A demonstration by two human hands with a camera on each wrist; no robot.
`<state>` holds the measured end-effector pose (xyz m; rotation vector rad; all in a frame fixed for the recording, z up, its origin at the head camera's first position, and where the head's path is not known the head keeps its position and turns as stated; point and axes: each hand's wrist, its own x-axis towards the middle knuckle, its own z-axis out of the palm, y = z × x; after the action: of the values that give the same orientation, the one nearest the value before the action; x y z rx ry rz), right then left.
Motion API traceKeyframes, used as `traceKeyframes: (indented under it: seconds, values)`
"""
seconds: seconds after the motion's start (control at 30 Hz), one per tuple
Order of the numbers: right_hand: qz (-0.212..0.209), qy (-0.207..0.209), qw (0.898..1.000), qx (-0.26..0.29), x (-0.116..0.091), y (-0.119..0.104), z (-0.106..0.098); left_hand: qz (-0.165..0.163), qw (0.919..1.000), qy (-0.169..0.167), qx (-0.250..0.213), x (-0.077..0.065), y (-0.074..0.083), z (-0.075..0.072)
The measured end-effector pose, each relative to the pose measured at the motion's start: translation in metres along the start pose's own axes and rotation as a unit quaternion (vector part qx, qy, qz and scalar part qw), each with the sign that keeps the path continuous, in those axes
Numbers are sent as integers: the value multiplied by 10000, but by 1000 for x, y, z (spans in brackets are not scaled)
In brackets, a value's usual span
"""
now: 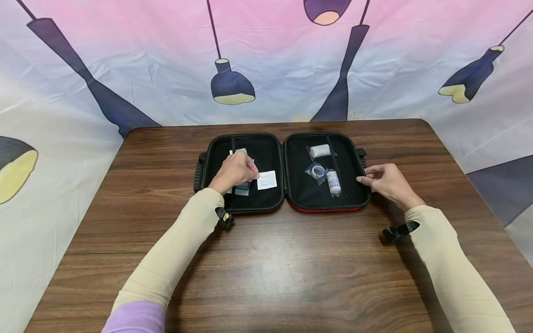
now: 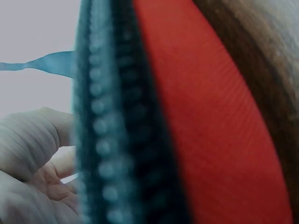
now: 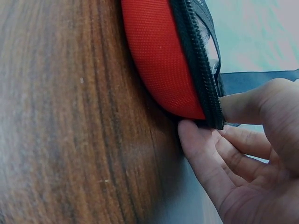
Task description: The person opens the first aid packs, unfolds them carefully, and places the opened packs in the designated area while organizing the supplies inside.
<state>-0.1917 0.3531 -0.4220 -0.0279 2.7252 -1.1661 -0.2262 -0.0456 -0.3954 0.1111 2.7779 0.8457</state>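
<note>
A zippered case, black inside and red outside, lies open on the table. My left hand (image 1: 236,170) reaches into its left half (image 1: 272,152), thumb and fingers meeting at the corner of a small white printed packet (image 1: 267,180). Under that hand, blue-and-white flat packets (image 1: 242,188) lie by an elastic strap, partly covered. My right hand (image 1: 388,182) pinches the outer rim of the right half (image 1: 300,196); in the right wrist view the thumb is at the zipper edge (image 3: 212,105) and a finger below. The left fingertips are hidden behind the case wall (image 2: 201,116) in the left wrist view.
Across the right half lie a white wrapped roll (image 1: 320,151), a bagged roll of tape (image 1: 318,172) and a small white bottle (image 1: 333,182), near a strap (image 1: 332,150). The brown wooden table (image 1: 266,273) reaches back to a printed cloth (image 1: 179,88).
</note>
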Motion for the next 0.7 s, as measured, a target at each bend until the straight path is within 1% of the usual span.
traceKeyframes:
  seconds: [0.1,0.2,0.27,0.37,0.5,0.57,0.63,0.7]
  values:
    - [-11,8,10000,-5,0,0,0,108,9999,-38,-13,0,0,0]
    - [-6,-7,10000,11,1,0,0,194,9996,-82,-195,-1,-1,-2]
    - [5,-9,10000,0,1,0,0,241,9989,-127,-389,-2,-2,-3]
    - [30,-10,10000,4,1,0,-1,251,9960,-210,-831,-3,-5,-5]
    - [37,6,10000,0,1,1,-1,199,9866,-309,-1592,-4,-9,-9]
    - [41,16,10000,-17,1,2,-1,232,9817,-293,-1868,-5,-12,-12]
    - [55,17,10000,-20,1,2,-2,265,9783,-257,-2039,-7,-14,-17]
    - [68,15,10000,-28,1,3,-2,270,9775,-158,-2085,-10,-17,-22]
